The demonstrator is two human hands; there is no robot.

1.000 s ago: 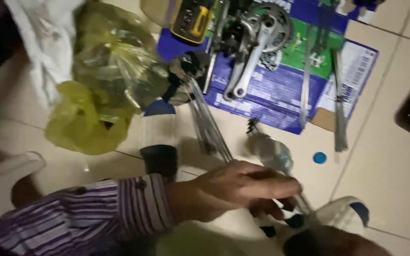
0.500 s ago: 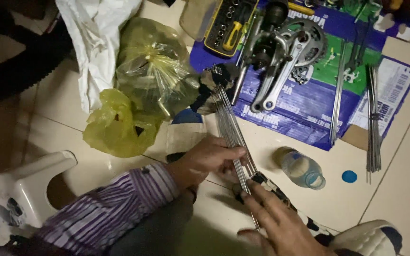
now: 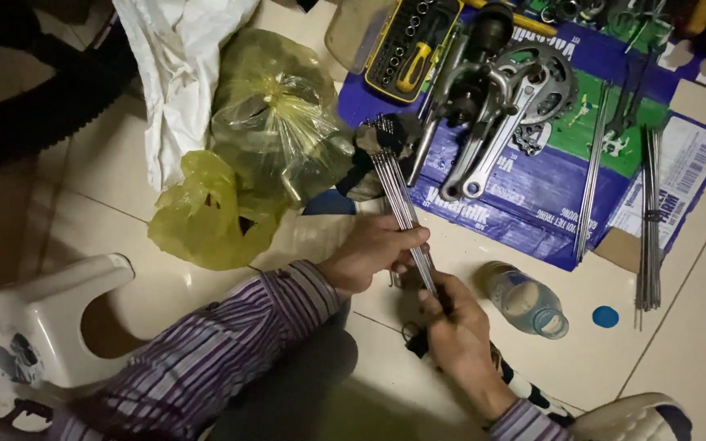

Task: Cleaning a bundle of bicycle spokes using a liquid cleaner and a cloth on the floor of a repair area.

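Observation:
A bundle of thin metal spokes (image 3: 398,192) runs from the upper middle down toward me. My left hand (image 3: 373,249), in a striped purple sleeve, grips the bundle at its middle. My right hand (image 3: 455,331) closes around the bundle's lower end, just below the left hand. The far ends of the spokes fan out by a dark rag (image 3: 382,151) on the tiled floor.
A flattened blue and green cardboard box (image 3: 549,175) carries a bicycle crankset (image 3: 504,102), more spokes (image 3: 651,212) and tools. A yellow socket set case (image 3: 406,45), yellow plastic bags (image 3: 247,155), a plastic bottle (image 3: 525,298), its blue cap (image 3: 605,316), a white stool (image 3: 38,322) and a tyre (image 3: 34,90) surround me.
The view has swung left and steadied. My right hand moved up from the lower edge and closed on the spokes' lower end; my left hand stays on the bundle.

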